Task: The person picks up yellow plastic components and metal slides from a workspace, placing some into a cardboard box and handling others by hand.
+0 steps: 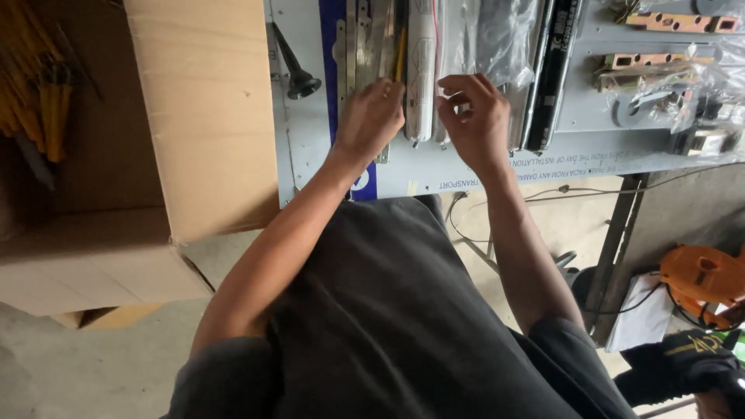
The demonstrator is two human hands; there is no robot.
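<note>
My left hand (371, 116) rests on a bundle of long grey metal strips (363, 39) lying on the grey work table (574, 116), with a yellow pencil-like stick (400, 54) by its fingertips. Just to its right, my right hand (473, 116) has its fingers curled and pinched at the near end of a long white tube-shaped part (421, 62) in clear plastic wrap (497, 35). Whether the right hand grips the wrap or the part is unclear. Both forearms reach forward over my dark shirt.
A large open cardboard box (198, 101) stands at the left. A black funnel-shaped tool (297, 74) lies near it. A long black bar (552, 70), bagged metal fittings (660, 85), an orange power tool (702, 279) on the floor and cables under the table are at the right.
</note>
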